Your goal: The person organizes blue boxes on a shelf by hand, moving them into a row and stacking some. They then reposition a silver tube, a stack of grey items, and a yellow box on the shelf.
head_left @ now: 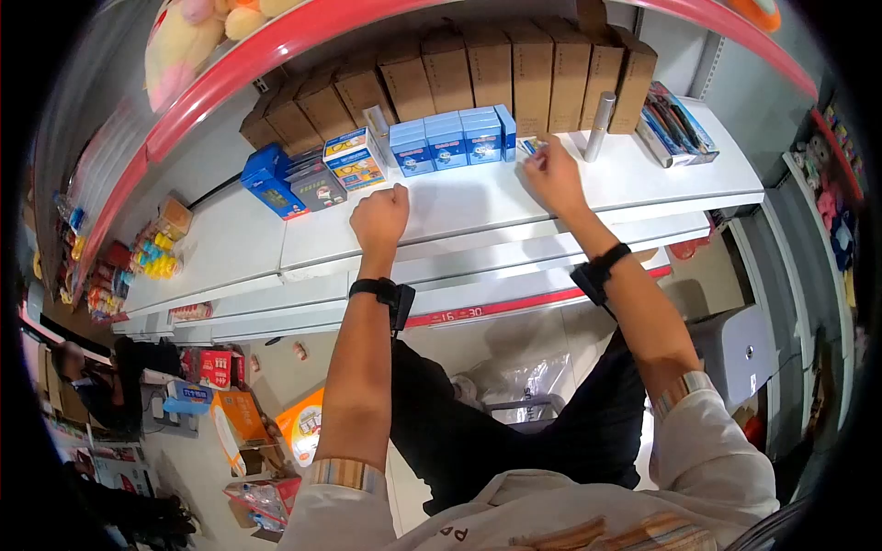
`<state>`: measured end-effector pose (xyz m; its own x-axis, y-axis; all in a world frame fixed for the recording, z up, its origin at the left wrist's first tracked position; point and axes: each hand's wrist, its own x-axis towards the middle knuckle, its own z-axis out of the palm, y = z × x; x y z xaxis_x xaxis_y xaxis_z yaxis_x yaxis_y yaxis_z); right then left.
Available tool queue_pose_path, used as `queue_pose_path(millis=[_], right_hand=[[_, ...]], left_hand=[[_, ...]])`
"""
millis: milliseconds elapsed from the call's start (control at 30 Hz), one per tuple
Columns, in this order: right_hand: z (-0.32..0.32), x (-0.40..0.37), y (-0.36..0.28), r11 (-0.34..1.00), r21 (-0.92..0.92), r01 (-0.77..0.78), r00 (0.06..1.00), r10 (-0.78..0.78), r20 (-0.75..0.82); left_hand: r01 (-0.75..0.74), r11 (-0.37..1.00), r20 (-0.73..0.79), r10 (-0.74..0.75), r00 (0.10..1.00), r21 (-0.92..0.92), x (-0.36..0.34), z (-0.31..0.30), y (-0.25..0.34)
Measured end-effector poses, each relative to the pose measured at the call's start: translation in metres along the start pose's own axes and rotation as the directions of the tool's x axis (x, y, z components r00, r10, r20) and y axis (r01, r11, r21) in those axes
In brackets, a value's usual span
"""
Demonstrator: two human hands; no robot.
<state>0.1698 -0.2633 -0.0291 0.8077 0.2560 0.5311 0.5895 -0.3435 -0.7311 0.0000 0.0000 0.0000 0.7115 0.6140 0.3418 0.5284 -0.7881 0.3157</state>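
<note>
My left hand (379,218) rests as a closed fist on the white shelf (478,197), holding nothing that I can see. My right hand (551,173) reaches further back and pinches a small blue packet (530,146) lying on the shelf, just right of a row of light blue boxes (450,138). To the left of that row stand a yellow-and-blue box (354,159) and dark blue boxes (276,181). Both wrists wear black bands.
Brown cardboard boxes (496,69) line the back of the shelf. A silver tube (599,124) stands right of my right hand, with packs of pens (675,124) beyond it. Plush toys sit on the red-edged shelf above. Cartons lie on the floor at left.
</note>
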Motion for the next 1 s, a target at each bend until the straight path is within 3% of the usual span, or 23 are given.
queue_pose_path(millis=[67, 100, 300, 367, 500, 567, 667, 767, 867, 1000], right_hand=[[0.025, 0.006, -0.02, 1.0, 0.0, -0.015, 0.999, 0.015, -0.04], [-0.007, 0.0, -0.004, 0.995, -0.099, 0.005, 0.999, 0.0, 0.046], [0.016, 0.021, -0.026, 0.998, -0.059, -0.037, 0.993, 0.043, 0.109], [0.015, 0.02, -0.026, 1.0, -0.02, 0.011, 0.996, -0.009, 0.084], [0.017, 0.018, -0.027, 0.998, 0.015, 0.067, 0.994, -0.068, 0.083], [0.018, 0.018, -0.028, 0.999, -0.045, 0.026, 0.993, -0.021, 0.117], [0.02, 0.018, -0.022, 0.992, -0.099, 0.079, 0.989, -0.066, 0.131], [0.02, 0.016, -0.023, 0.981, -0.127, 0.145, 0.984, -0.13, 0.123], [0.023, 0.016, -0.016, 0.975, -0.122, 0.185, 0.981, -0.174, 0.089], [0.023, 0.016, -0.018, 0.981, -0.118, 0.154, 0.985, -0.144, 0.09]], left_hand=[[-0.014, 1.0, -0.006, 0.014, 1.0, 0.006, 0.006, -0.015, -0.007], [0.032, 0.996, 0.041, -0.029, 0.999, -0.083, -0.025, 0.019, 0.019], [-0.01, 0.999, -0.009, 0.01, 1.0, -0.051, -0.006, 0.005, 0.007], [-0.009, 1.0, -0.007, 0.009, 1.0, -0.028, -0.003, 0.009, 0.004], [-0.008, 0.992, -0.021, 0.006, 1.0, -0.128, -0.006, 0.008, 0.001], [-0.029, 0.974, -0.045, 0.02, 0.999, -0.226, -0.01, 0.004, 0.005], [-0.164, 0.934, -0.133, 0.127, 0.983, -0.316, -0.005, 0.014, -0.003], [-0.405, 0.894, -0.415, 0.3, 0.859, -0.192, 0.007, 0.039, -0.014], [-0.232, 0.863, -0.222, 0.144, 0.964, -0.449, 0.008, 0.031, 0.005], [-0.136, 0.874, -0.094, 0.103, 0.99, -0.467, 0.013, 0.033, 0.017]])
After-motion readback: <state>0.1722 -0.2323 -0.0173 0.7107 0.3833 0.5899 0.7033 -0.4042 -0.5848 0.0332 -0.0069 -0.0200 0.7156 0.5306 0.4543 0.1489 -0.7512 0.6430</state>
